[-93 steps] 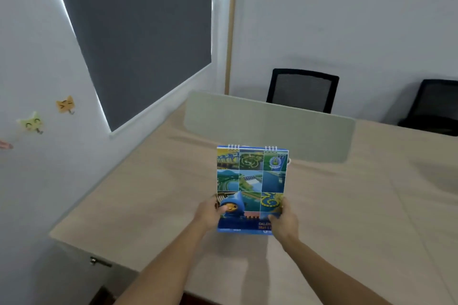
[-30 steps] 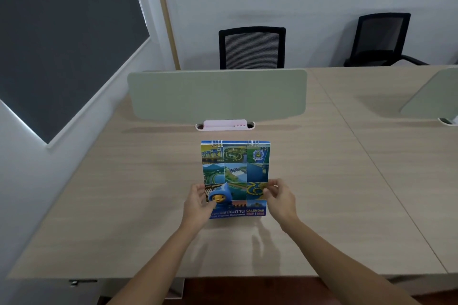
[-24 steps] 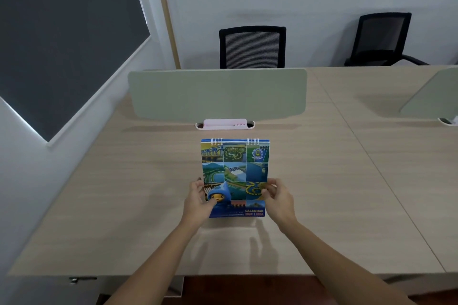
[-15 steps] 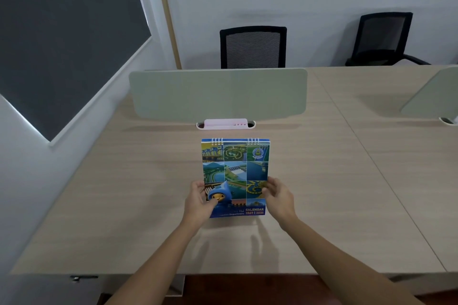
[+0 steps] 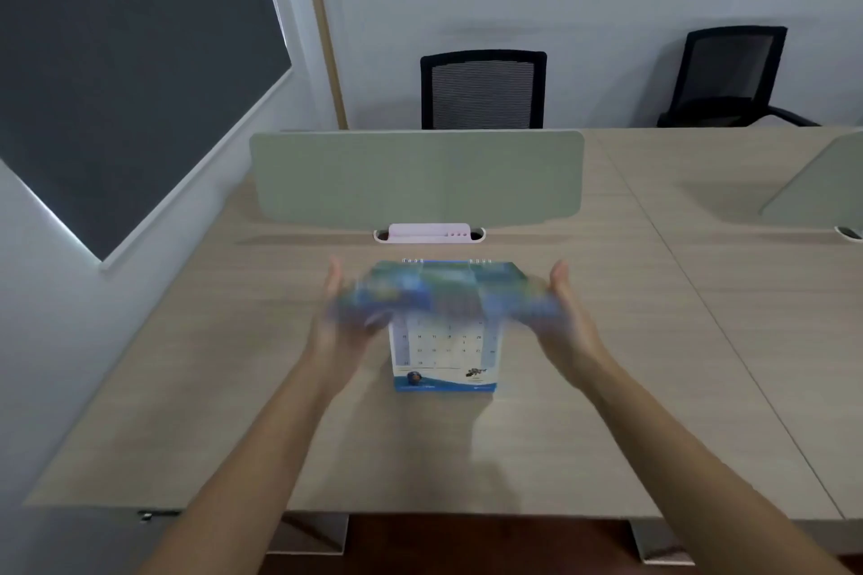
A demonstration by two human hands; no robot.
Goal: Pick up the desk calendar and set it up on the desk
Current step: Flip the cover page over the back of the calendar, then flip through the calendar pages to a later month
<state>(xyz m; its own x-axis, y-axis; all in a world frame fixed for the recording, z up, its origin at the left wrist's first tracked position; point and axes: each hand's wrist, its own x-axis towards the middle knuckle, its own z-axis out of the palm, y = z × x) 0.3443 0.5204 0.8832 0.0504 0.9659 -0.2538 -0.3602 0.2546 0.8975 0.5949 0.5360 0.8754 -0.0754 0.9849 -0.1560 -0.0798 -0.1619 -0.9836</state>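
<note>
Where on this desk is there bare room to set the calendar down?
Bare desk runs from the left hand to the window-side edge, and from the right hand to the seam. The near strip is free too. Only the middle is crowded: desk calendar, both hands, cable tray under the divider.

desk calendar: white date grid, blue base band (cover blurred blue-green) | desk: pale woodgrain

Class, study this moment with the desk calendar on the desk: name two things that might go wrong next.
1. Both hands, left and right, are flipping the cover, which is blurred; a hard pull may strain the spiral binding.
2. The desk calendar stands on its narrow bottom edge on the desk; the flip might topple it.
</note>
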